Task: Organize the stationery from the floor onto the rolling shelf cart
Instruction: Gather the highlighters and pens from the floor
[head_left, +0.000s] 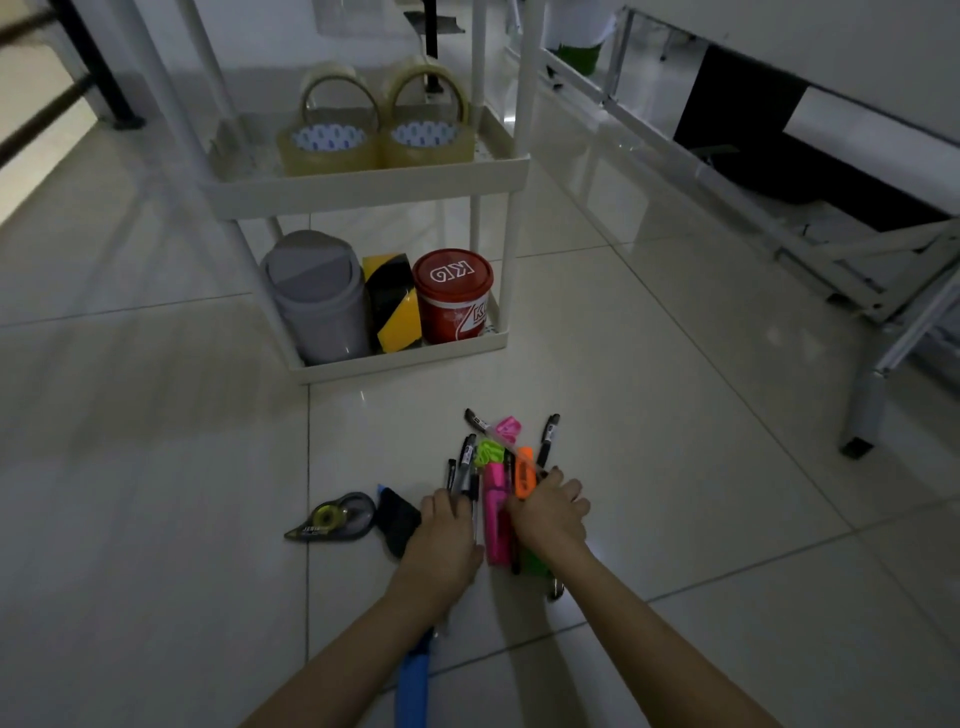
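A dim room with glossy pale floor tiles (156, 467); a white metal desk frame (810, 244) runs along the right side. Ahead stands the white rolling shelf cart (363, 189). Its middle tray carries two stacks of clear packing-tape rolls (376, 130), the upper rolls standing on edge. Its bottom tray holds, from left to right, a small grey swing-lid bin (317, 296), a black-and-yellow striped hazard tape roll (392, 304) and a red round tub with a white logo on its lid (454, 293).

On the floor in front of the cart lies a heap of stationery: black-capped pens (465, 465), a pink highlighter (496, 514), an orange highlighter (525, 473), a lime-green highlighter cap (488, 451) and a pink highlighter cap (509, 428). Just left of the heap are a dark crumpled pouch (397, 519) and, further left, a dark correction-tape dispenser with a yellow-green wheel (332, 518). A blue bar-shaped object (413, 680) lies under the left forearm.

The left hand (444, 540) rests on the left edge of the heap, fingers curled round the black pens. The right hand (550, 512) presses in from the right, fingers bent round the orange highlighter and the markers beside it
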